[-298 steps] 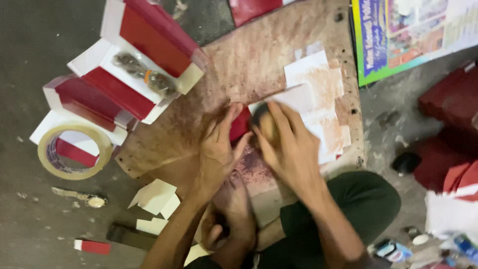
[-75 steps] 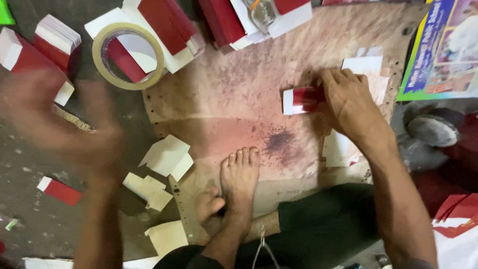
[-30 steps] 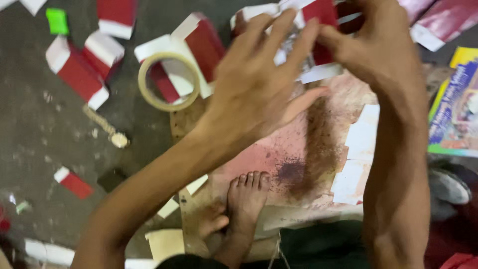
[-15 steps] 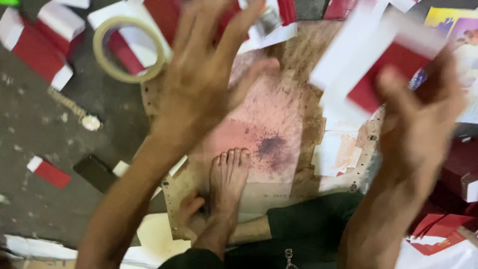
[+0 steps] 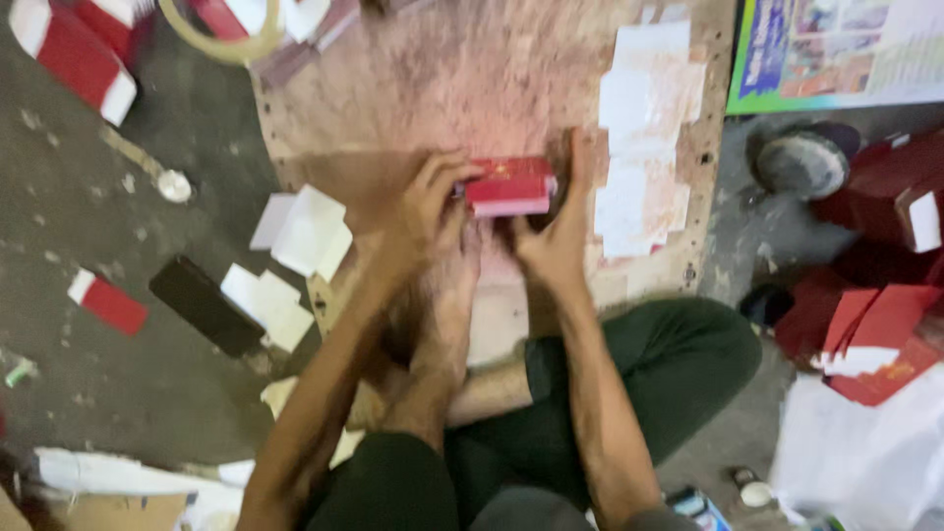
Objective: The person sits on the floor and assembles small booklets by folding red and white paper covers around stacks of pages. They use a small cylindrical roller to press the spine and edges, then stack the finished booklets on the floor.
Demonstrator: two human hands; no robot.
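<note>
Red-and-white folded card piece (image 5: 511, 187) is held flat on the stained wooden work board (image 5: 413, 88), about mid-board, just beyond the toes of the bare foot (image 5: 447, 295). It is pinched between both hands: left hand (image 5: 423, 211) is closed on its left end with fingertips curled over the top edge, right hand (image 5: 556, 231) is pressed against its right end, fingers upright along the side. Both grips are closed on the piece; the frame is blurred, so exact finger placement cannot be told.

White paper strips (image 5: 644, 128) are laid in a column just right of the piece, close to the right hand. Loose white card scraps (image 5: 305, 231) and a dark flat rectangular object (image 5: 205, 305) lie left of the board on the grey floor. A tape roll (image 5: 221, 34) is partly seen at top left, near more red-and-white boxes (image 5: 69, 54).

Judged step: the piece is being squared and pressed. For a clean result, even pressure should be kept from both ends, edges aligned before creasing, and the piece kept flat against the board.
</note>
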